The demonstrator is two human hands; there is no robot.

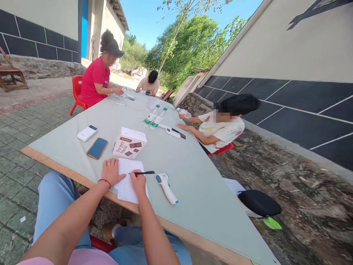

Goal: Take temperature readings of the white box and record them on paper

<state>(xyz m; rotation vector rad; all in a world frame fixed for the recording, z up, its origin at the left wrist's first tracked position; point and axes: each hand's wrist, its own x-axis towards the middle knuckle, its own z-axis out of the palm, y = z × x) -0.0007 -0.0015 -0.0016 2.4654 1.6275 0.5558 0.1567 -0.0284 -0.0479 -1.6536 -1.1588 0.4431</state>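
White sheets of paper lie at the near edge of the table, partly under both hands. My right hand grips a black pen, its tip close to the paper. Flat on the left side of the sheets rests my left hand, fingers spread, with a ring and a red wrist cord. Just beyond the paper stands a white and brown box printed "Super Meal". To the right of the pen is a white infrared thermometer. A smartphone and a white power bank lie left of the box.
Two water bottles stand mid-table, near white and black handheld items. Seated people are at the left, far end and right. A black cap-like object sits beyond the right edge.
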